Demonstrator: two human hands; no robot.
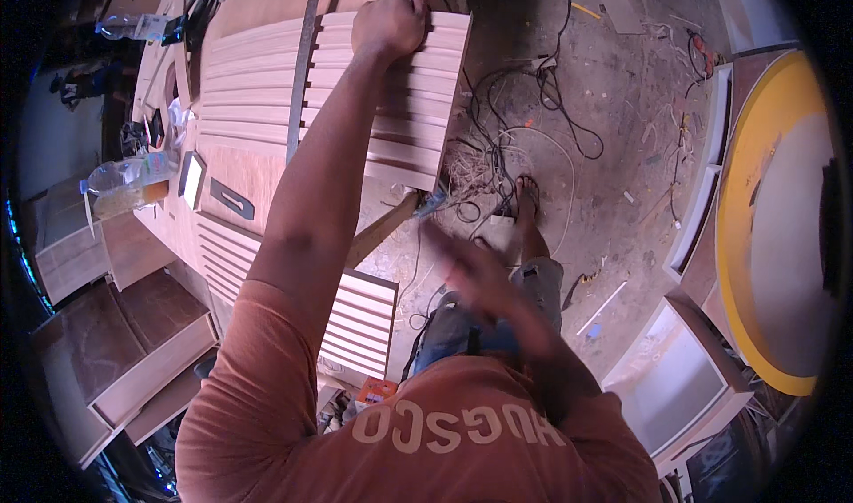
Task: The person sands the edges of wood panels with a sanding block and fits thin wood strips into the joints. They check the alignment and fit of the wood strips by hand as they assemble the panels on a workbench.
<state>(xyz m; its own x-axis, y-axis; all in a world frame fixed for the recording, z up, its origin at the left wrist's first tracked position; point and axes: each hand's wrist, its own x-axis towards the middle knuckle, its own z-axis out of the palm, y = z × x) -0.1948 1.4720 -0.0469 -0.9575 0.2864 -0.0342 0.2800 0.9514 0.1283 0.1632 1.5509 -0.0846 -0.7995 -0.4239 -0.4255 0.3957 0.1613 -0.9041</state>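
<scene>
My left hand reaches far forward and grips the far edge of a pale slatted wooden panel that lies on the workbench. A long dark metal straightedge lies across the panel, left of my arm. My right hand is in mid-air above the floor, blurred by motion, fingers apart and holding nothing. A second slatted panel sits lower, by my left shoulder.
On the bench's left are a plastic bottle, a small white block and a dark flat tool. Wooden drawer boxes stand at the left. Tangled cables cover the dusty floor. A yellow-rimmed round board and a white box are at the right.
</scene>
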